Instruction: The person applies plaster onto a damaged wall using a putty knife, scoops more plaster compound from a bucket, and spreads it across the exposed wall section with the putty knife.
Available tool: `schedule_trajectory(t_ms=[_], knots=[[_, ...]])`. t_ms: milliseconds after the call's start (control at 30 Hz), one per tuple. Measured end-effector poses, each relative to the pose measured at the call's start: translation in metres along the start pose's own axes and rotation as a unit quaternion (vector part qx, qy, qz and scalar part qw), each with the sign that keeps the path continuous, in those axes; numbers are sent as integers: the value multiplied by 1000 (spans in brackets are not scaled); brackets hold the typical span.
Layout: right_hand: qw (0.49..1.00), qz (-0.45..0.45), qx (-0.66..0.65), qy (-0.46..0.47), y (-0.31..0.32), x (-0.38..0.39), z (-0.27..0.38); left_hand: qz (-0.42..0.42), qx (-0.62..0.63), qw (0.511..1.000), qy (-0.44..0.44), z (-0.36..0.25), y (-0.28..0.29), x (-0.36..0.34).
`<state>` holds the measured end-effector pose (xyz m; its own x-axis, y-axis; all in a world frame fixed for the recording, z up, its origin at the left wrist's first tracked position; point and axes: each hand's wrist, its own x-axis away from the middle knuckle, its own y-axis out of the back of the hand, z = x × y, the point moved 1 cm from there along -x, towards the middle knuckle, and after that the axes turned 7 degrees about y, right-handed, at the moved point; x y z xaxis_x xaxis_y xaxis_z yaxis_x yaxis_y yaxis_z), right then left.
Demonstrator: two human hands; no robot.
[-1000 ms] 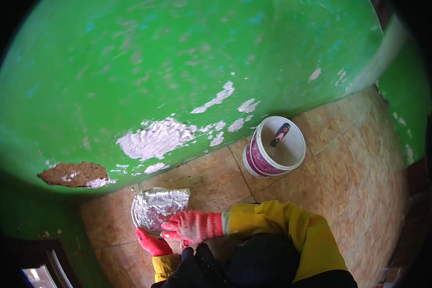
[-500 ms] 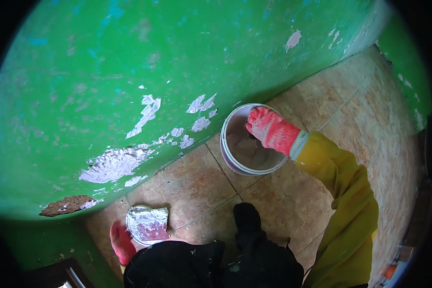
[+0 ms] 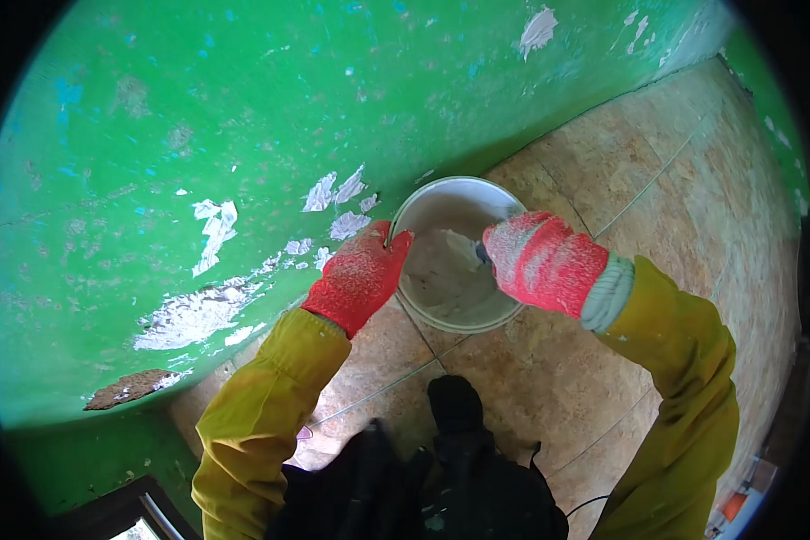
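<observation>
A white bucket (image 3: 460, 328) stands on the tiled floor, part filled with pale greyish putty (image 3: 441, 283). My left hand (image 3: 360, 273), in a red glove, is closed on the bucket's left rim, thumb on the inner side. Over the right side of the bucket, my gloved right hand (image 3: 549, 263) is closed around what looks like a putty knife (image 3: 482, 253). Only a dark bit of it shows at the fingers, and its pale blade end dips toward the putty. Most of its handle is hidden in the glove.
A green wall (image 3: 270, 117) rises beyond the bucket, with white filler patches (image 3: 198, 315) and a bare brown hole (image 3: 133, 389) low on the left. My dark shoe (image 3: 455, 402) is on the floor tiles (image 3: 549, 387) just below the bucket. A dark-framed object (image 3: 126, 513) shows at lower left.
My left hand has come up from beside the putty-smeared plate on the floor to the bucket rim. That plate is now mostly hidden. My right hand has stayed at the bucket, with the blade now visible.
</observation>
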<state>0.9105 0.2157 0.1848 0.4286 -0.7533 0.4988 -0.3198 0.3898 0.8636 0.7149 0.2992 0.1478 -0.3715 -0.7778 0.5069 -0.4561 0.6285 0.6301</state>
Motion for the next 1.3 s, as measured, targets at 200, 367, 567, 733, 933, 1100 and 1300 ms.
schedule_trajectory(t_ms=[200, 367, 567, 733, 933, 1100, 1300], knots=[[992, 65, 94, 54, 6, -16, 4, 104, 115, 987, 45, 1, -9, 3], [993, 58, 94, 33, 12, -31, 2, -95, 2, 992, -79, 17, -21, 5], [991, 101, 66, -60, -16, -31, 13, -231, -40, 956, -179, 8, -46, 22], [997, 72, 13, -37, -39, -8, 7, -274, -46, 931, -237, -3, -61, 26], [983, 170, -62, -16, -43, 25, 17, -276, -116, 914, -275, -20, -80, 43], [972, -26, -220, -72, -81, 59, 13, -271, -63, 910, -308, -37, -96, 60], [919, -50, -367, -135, -114, 87, 13, -239, -60, 925, -290, -63, -120, 77]])
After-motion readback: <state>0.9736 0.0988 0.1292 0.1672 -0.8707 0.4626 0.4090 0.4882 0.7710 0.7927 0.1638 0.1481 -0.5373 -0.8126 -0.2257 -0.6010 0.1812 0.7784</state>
